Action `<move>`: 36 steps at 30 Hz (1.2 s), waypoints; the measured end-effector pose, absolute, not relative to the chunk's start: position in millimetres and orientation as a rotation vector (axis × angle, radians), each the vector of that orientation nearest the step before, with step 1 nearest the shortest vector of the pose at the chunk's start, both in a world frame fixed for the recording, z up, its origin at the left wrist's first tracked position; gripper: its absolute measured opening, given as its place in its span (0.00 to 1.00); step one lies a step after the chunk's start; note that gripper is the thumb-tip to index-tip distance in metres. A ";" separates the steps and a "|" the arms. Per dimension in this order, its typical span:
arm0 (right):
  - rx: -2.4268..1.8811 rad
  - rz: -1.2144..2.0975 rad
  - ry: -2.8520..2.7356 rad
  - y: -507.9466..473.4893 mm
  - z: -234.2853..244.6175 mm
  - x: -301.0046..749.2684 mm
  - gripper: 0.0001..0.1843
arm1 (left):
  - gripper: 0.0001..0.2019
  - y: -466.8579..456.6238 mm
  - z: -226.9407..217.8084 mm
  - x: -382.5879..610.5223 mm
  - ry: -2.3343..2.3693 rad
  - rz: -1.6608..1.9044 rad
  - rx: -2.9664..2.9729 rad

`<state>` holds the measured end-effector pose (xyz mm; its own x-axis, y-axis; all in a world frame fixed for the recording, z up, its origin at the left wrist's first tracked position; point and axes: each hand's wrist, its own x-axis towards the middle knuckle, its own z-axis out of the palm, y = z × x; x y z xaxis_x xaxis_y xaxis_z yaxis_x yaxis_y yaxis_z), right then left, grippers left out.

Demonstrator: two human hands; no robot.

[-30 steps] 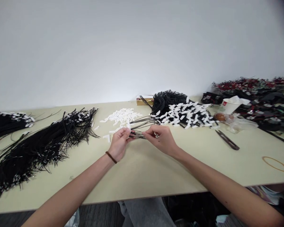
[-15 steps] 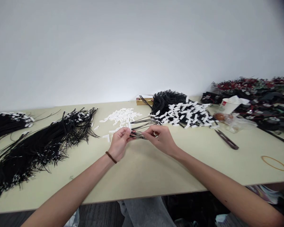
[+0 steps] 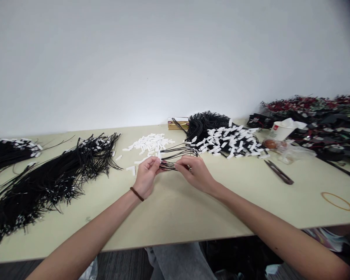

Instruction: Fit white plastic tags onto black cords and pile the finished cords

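Observation:
Several thin black wires stretch between my two hands above the table. My left hand is closed, with thumb and fingers pinched on the wires at their left end, beside a small white piece. My right hand has its fingertips pinched around the wires farther right. Just behind my left hand lies a pile of small white pieces. Behind my right hand are black wires with white ends, heaped beside a coiled black wire bundle.
Long black wire bundles cover the table's left side. To the right lie dark thread snips, an orange rubber band, a paper cup and a plastic bag. A gold box stands near the wall.
My right hand has shifted very slightly, still pinching at the wires. My left hand keeps its grip in the same place.

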<state>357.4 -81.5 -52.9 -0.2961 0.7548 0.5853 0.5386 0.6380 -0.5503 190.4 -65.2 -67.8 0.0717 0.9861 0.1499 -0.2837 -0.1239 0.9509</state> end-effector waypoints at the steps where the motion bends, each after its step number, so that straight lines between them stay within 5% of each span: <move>1: -1.021 0.317 -1.982 -81.4 -53.0 357.5 0.13 | 0.14 -65.1 -68.0 190.3 0.863 1.362 1.145; 20: -1.084 0.420 -1.970 -81.3 -50.2 356.9 0.14 | 0.13 -65.4 -68.8 189.7 0.863 1.359 1.210; 30: -1.025 0.945 -1.721 -79.7 -48.5 356.2 0.14 | 0.13 -67.5 -67.1 190.1 0.879 1.337 1.263; 36: -1.022 0.951 -1.674 -80.3 -50.7 355.2 0.14 | 0.13 -69.9 -67.2 192.6 0.886 1.311 1.296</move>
<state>355.2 -80.3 -50.7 -0.2267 0.9239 0.3082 0.2080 0.3551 -0.9114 192.6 -69.9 -67.2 0.1282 0.9700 0.2066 -0.1702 -0.1837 0.9681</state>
